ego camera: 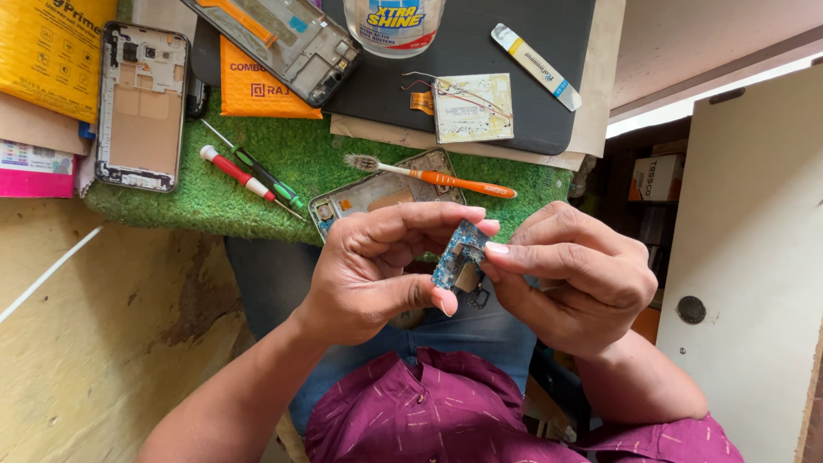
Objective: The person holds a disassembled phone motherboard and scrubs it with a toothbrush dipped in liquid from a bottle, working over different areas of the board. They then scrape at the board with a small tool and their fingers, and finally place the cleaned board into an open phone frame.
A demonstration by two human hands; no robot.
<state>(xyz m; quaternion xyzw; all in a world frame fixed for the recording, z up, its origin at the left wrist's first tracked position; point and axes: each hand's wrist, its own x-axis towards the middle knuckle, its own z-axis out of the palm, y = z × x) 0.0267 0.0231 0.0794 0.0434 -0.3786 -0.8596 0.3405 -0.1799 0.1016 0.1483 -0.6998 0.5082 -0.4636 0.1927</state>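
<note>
A small blue circuit board [460, 257] is held upright between both hands, above my lap. My left hand [377, 266] pinches its left edge between thumb and fingers. My right hand [574, 270] grips its right edge with fingertips and thumb. Just beyond the hands, a phone frame [377, 193] lies on the green turf mat [214, 197], with an orange-handled toothbrush [446, 180] resting across it.
On the mat lie a red-and-white screwdriver [236, 171] and a green one [270, 178]. A phone back housing [141, 103] sits at left, another phone frame [283, 39] behind. A black pad [531, 77] bears a small board with wires [471, 107], a tube [536, 64] and a jar [394, 26].
</note>
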